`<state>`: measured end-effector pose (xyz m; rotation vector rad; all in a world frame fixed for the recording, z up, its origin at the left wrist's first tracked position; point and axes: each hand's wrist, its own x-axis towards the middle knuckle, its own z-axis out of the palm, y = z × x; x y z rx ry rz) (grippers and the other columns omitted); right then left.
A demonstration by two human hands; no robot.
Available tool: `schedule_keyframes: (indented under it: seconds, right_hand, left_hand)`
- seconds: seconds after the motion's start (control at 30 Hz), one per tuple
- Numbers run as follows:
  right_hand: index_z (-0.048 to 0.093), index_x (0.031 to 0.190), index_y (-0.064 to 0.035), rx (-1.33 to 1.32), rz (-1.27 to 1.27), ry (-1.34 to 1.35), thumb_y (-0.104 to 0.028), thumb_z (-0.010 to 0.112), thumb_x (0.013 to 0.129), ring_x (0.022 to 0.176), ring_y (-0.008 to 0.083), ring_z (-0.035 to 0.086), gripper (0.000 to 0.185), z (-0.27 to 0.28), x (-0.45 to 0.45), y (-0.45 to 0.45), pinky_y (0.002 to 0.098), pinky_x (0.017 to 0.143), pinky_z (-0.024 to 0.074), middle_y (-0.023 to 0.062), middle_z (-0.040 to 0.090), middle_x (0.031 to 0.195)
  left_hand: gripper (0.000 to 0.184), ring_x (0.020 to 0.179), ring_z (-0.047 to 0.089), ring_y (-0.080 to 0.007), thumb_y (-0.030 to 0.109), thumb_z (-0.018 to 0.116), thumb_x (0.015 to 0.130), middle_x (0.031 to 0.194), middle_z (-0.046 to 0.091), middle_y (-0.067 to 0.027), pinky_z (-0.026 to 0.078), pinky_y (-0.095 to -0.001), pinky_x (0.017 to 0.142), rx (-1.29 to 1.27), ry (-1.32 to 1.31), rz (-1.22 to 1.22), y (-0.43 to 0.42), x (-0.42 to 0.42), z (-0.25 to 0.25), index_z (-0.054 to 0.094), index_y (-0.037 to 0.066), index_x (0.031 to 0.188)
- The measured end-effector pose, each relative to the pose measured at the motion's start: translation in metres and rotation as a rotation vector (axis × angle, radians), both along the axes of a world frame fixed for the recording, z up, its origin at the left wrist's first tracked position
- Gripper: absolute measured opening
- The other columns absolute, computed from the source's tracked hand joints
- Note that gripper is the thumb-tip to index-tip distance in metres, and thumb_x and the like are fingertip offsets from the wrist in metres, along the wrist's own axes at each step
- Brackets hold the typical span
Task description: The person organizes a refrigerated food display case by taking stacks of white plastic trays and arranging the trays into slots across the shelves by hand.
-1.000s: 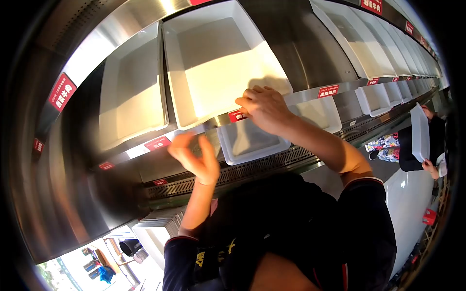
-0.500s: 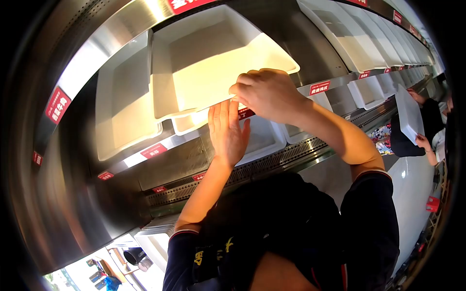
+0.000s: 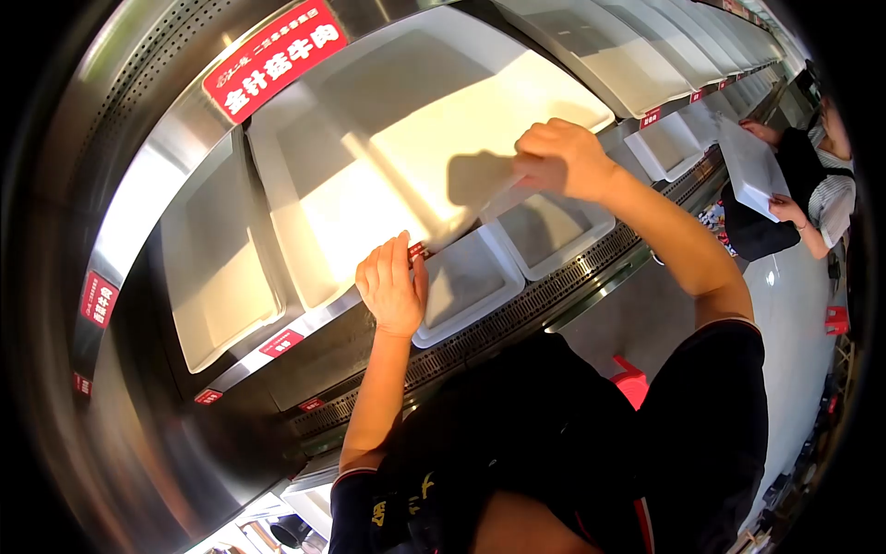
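My right hand (image 3: 565,161) has its fingers curled on the front rim of a wide white tray (image 3: 471,111). This tray's left side overlaps another white tray (image 3: 323,222) on the upper shelf. My left hand (image 3: 391,288) rests at the shelf's front edge, by the front of the overlapped tray, thumb apart from the fingers. A small red label (image 3: 418,251) shows beside its fingertips. Below my hands, two smaller white trays (image 3: 461,286) (image 3: 554,226) sit on the lower level.
Another white tray (image 3: 217,268) lies at the left. More trays (image 3: 609,55) run along the shelf to the right. A large red sign (image 3: 275,60) is on the metal frame. At the right, a person (image 3: 784,175) holds a white tray (image 3: 749,166). Something red (image 3: 631,382) is on the floor.
The wide tray and my right hand have moved right, uncovering more of the tray beneath. My left hand has come away from my right, down to the shelf edge. The view has shifted.
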<state>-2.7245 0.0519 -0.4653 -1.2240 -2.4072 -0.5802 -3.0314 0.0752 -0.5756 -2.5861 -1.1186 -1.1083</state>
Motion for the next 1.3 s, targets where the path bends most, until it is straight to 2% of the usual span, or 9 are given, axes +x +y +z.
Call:
schedule_keyframes:
  seconds: [0.27,0.43,0.67,0.87,0.93,1.0,1.1,1.2,1.3]
  right_hand:
    - [0.055,0.073,-0.0121,-0.102,-0.112,0.012,-0.029,0.070,0.073,0.070,0.0213,0.054,0.023,-0.049,0.076,0.016,0.0334,0.063,0.0453,0.0025,0.050,0.070]
    - [0.061,0.084,-0.0090,-0.273,-0.280,0.161,-0.037,0.068,0.077,0.078,0.0240,0.057,0.030,-0.039,0.075,-0.004,0.0372,0.086,0.0400,0.0040,0.061,0.083]
    - [0.057,0.079,-0.0074,-0.108,-0.424,0.344,-0.028,0.063,0.082,0.081,0.0265,0.054,0.022,-0.057,0.064,-0.021,0.0392,0.082,0.0394,0.0060,0.057,0.080]
    - [0.057,0.079,-0.0075,-0.095,-0.412,0.323,-0.024,0.065,0.081,0.083,0.0280,0.054,0.018,-0.054,0.063,-0.018,0.0393,0.081,0.0392,0.0068,0.058,0.081]
    - [0.059,0.082,-0.0072,-0.059,-0.300,0.497,-0.019,0.065,0.080,0.087,0.0286,0.056,0.014,-0.058,0.059,-0.011,0.0399,0.083,0.0393,0.0087,0.061,0.088]
    - [0.060,0.085,-0.0051,-0.016,-0.311,0.586,-0.012,0.065,0.079,0.091,0.0285,0.058,0.010,-0.035,0.024,-0.017,0.0383,0.083,0.0422,0.0113,0.063,0.094]
    - [0.061,0.088,-0.0024,-0.134,-0.053,0.775,-0.002,0.063,0.078,0.084,0.0271,0.062,0.011,0.000,-0.030,-0.023,0.0334,0.075,0.0479,0.0123,0.064,0.088]
    - [0.061,0.086,-0.0030,-0.225,0.263,0.843,-0.002,0.064,0.078,0.074,0.0225,0.063,0.009,0.009,-0.093,-0.016,0.0318,0.067,0.0499,0.0103,0.064,0.082]
    - [0.061,0.087,-0.0065,-0.364,0.509,0.881,-0.006,0.069,0.075,0.074,0.0241,0.063,0.015,0.008,-0.181,-0.011,0.0341,0.066,0.0508,0.0092,0.064,0.081]
  left_hand:
    - [0.034,0.101,0.052,-0.0243,0.020,0.065,0.079,0.104,0.058,-0.0072,0.030,-0.0395,0.088,-0.042,-0.080,0.077,-0.001,0.015,0.006,0.056,0.007,0.108]
    - [0.033,0.101,0.051,-0.0260,0.021,0.064,0.080,0.106,0.056,-0.0087,0.029,-0.0403,0.088,-0.095,-0.051,0.041,0.001,0.021,0.017,0.052,0.007,0.108]
    - [0.038,0.103,0.048,-0.0270,0.017,0.067,0.078,0.108,0.055,-0.0090,0.029,-0.0406,0.090,-0.232,0.038,-0.030,0.001,0.025,0.035,0.049,0.007,0.110]
    - [0.043,0.104,0.049,-0.0293,0.014,0.069,0.074,0.112,0.053,-0.0127,0.034,-0.0423,0.090,-0.241,0.054,-0.050,-0.003,0.025,0.032,0.049,0.003,0.111]
    - [0.044,0.105,0.049,-0.0303,0.013,0.070,0.074,0.113,0.053,-0.0143,0.035,-0.0429,0.090,-0.267,0.057,-0.024,-0.001,0.017,0.032,0.049,0.003,0.111]
    - [0.046,0.112,0.048,-0.0323,0.010,0.069,0.073,0.122,0.052,-0.0159,0.033,-0.0444,0.097,-0.189,-0.162,-0.113,-0.013,0.009,0.054,0.051,0.003,0.115]
    - [0.048,0.112,0.046,-0.0361,0.002,0.066,0.069,0.119,0.053,-0.0200,0.032,-0.0488,0.097,0.051,-0.176,0.080,-0.043,-0.035,0.084,0.051,0.003,0.115]
    - [0.041,0.114,0.045,-0.0354,-0.002,0.061,0.077,0.118,0.052,-0.0181,0.032,-0.0458,0.099,0.231,-0.321,0.452,-0.031,-0.114,0.095,0.050,0.001,0.116]
    - [0.046,0.117,0.042,-0.0347,0.018,0.065,0.082,0.122,0.047,-0.0202,0.029,-0.0417,0.102,0.180,-0.473,0.850,0.011,-0.218,0.085,0.048,-0.001,0.120]
